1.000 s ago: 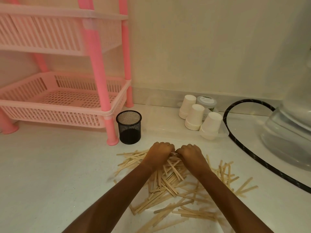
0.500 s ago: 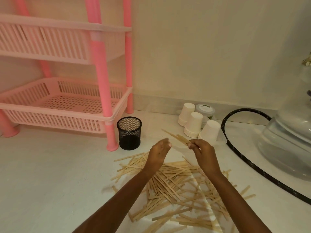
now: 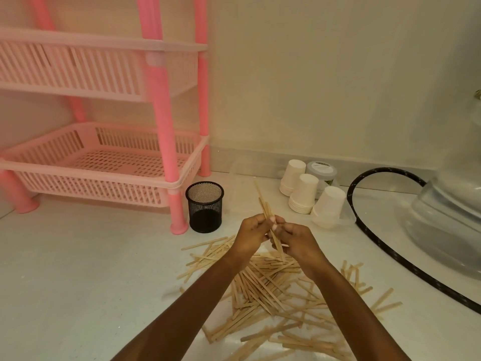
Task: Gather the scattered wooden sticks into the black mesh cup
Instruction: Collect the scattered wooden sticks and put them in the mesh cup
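A heap of flat wooden sticks (image 3: 270,285) lies scattered on the white counter in front of me. My left hand (image 3: 251,237) and my right hand (image 3: 295,241) meet above the heap's far edge, both closed on a small bundle of sticks (image 3: 265,208) that points up and away. The black mesh cup (image 3: 204,206) stands upright to the left of my hands, beside the pink rack's foot. It looks empty from here.
A pink two-tier plastic rack (image 3: 104,162) fills the left side. Upside-down white paper cups (image 3: 303,192) and a lidded jar (image 3: 321,170) stand at the back. A black hose (image 3: 364,230) curves to a clear water bottle (image 3: 447,217) at the right.
My hands rose from the pile with a few sticks. The left hand, open half a second ago, has now closed on the bundle beside the right hand.
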Available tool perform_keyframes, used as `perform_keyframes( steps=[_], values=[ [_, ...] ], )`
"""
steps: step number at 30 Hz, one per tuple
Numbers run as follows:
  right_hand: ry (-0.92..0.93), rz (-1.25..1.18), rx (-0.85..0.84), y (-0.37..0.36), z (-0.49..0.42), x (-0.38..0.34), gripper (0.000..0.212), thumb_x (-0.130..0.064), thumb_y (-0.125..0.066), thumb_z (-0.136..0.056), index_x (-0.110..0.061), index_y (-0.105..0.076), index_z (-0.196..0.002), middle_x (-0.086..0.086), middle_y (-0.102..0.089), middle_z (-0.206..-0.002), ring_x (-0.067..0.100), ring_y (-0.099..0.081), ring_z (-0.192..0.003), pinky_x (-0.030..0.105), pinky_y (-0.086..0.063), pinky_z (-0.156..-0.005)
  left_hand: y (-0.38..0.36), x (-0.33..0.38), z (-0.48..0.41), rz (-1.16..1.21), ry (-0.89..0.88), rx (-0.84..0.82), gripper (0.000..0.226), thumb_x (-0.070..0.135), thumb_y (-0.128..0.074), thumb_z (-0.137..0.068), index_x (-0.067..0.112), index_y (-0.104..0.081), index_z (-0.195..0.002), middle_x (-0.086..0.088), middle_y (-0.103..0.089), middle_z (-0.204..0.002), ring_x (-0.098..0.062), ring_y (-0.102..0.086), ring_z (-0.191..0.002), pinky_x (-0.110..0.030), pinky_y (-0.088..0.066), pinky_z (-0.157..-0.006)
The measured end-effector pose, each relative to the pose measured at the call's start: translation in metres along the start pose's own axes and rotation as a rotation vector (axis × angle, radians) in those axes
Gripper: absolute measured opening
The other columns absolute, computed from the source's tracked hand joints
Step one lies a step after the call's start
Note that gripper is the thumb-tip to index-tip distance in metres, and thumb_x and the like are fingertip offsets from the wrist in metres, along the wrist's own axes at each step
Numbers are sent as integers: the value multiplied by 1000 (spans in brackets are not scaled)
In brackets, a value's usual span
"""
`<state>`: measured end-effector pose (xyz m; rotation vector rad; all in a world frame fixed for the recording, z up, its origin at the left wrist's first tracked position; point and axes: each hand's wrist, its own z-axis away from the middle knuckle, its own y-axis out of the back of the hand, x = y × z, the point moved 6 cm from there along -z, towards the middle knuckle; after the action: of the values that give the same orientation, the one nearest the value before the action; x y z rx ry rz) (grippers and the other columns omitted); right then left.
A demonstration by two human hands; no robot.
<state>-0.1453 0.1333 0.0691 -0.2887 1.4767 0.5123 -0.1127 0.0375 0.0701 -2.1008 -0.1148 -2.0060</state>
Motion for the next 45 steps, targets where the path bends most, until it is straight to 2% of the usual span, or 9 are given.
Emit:
perform_keyframes(
  steps=[4, 11, 17, 27, 30, 33, 37, 41, 45],
  values=[
    [67, 41, 31, 0, -4, -3, 13, -16, -56, -90, -18, -69, -87, 0, -66, -90, 12, -59, -88, 22, -47, -79, 12, 43, -6, -92, -199, 94, 28, 10, -36, -99, 14, -58, -83, -11, -66, -92, -12, -63, -82, -22, -49, -77],
    [136, 487, 105, 6, -11, 17, 29, -16, -59, -88, -6, -62, -115, 9, -63, -119, 13, -56, -102, 20, -37, -87, 70, 113, -24, -292, -495, 381, 24, 5, -36, -99, -3, -59, -97, -23, -66, -95, -29, -63, -95, -41, -48, -93],
    [113, 890, -66, -17, -8, 46, 27, -16, -50, -93, 1, -61, -110, 16, -59, -116, 28, -57, -108, 31, -43, -90, 118, 92, -35, -420, -432, 521, 25, 5, -39, -98, -7, -59, -107, -25, -67, -104, -20, -59, -97, -14, -44, -83],
    [245, 914, 36, -62, 6, 28, 28, -22, -41, -96, -5, -62, -100, 12, -60, -106, 16, -52, -93, 20, -35, -72, 132, 49, -34, -424, -309, 466, 27, -5, -40, -95, -5, -52, -119, -17, -65, -109, -28, -59, -107, -19, -41, -93],
    [139, 964, -7, -77, 8, 33, 39, -36, -46, -93, -6, -56, -115, 13, -54, -119, 20, -50, -108, 26, -41, -86, 130, 48, -27, -454, -322, 465, 34, -8, -38, -93, -3, -48, -126, -17, -64, -114, -29, -57, -112, -23, -40, -98],
    [58, 1086, -42, -87, 8, 38, 57, -50, -49, -88, -9, -46, -127, 9, -43, -129, 21, -41, -120, 30, -40, -99, 123, 50, -14, -607, -399, 512, 39, -8, -39, -93, 4, -47, -129, -14, -58, -128, -25, -50, -123, -11, -29, -100],
    [76, 1080, -33, -91, 10, 38, 45, -37, -52, -90, -9, -45, -126, 10, -42, -129, 21, -41, -119, 28, -40, -99, 99, 50, 10, -855, -581, 405, 36, -10, -42, -90, 2, -54, -123, -15, -56, -130, -21, -43, -128, -9, -22, -102],
    [98, 1005, -7, -89, 9, 37, 27, -19, -43, -95, -4, -55, -113, 14, -55, -117, 26, -53, -105, 30, -44, -85, 84, 17, 20, -1064, -496, 202, 32, -5, -44, -90, 6, -60, -115, -11, -62, -116, -22, -57, -111, -22, -41, -90],
    [59, 888, 4, -84, 6, 35, 24, -14, -46, -94, 0, -65, -96, 10, -63, -84, 17, -57, -70, 25, -43, -64, 93, -16, 20, -1095, -196, 228, 31, 7, -38, -96, 10, -57, -120, -6, -57, -124, -18, -53, -113, -29, -43, -89]
  ],
)
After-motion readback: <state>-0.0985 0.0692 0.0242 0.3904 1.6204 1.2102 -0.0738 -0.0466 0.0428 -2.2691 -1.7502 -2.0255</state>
